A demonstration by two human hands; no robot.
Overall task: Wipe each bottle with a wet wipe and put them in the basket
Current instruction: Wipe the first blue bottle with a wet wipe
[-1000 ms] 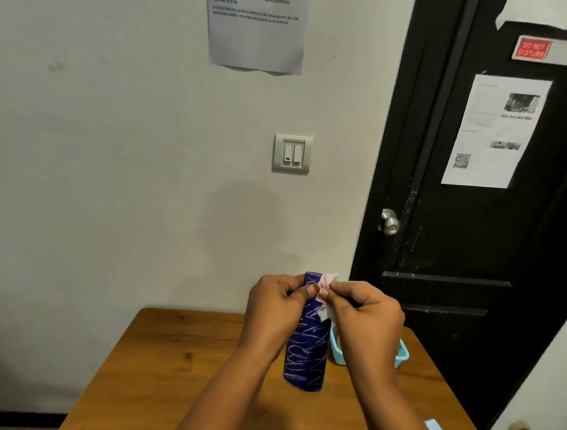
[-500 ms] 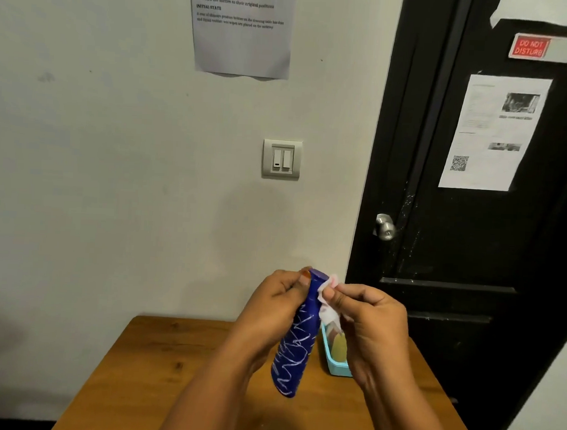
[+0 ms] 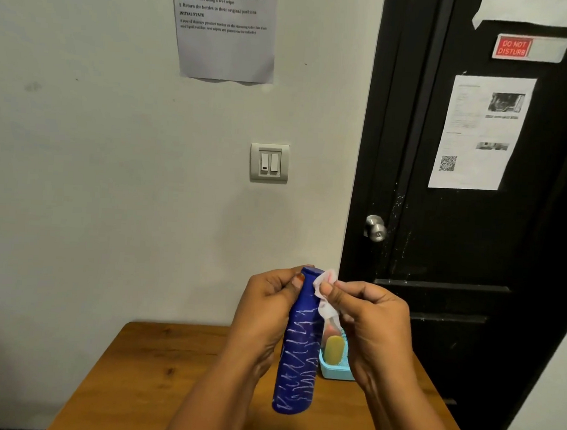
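Above the brown wooden tabletop (image 3: 155, 382), on my head view, the left hand (image 3: 264, 309) grips the tall blue squiggle-patterned plastic bottle (image 3: 298, 347) near its top, fingers (image 3: 272, 281) curled round it. The right hand (image 3: 368, 321) pinches a white wet wipe (image 3: 325, 294) against its neck. A wet grip so high up could let the bottle slip — onto the light-blue plastic basket (image 3: 336, 373) just behind. Pale wall and a black door (image 3: 470, 257) lie beyond.

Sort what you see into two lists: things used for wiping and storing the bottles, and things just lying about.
Job: blue bottle, wet wipe, light-blue basket, yellow item inside it, left hand, right hand.
Lying about: light switch, door knob, wall notice, door sign.
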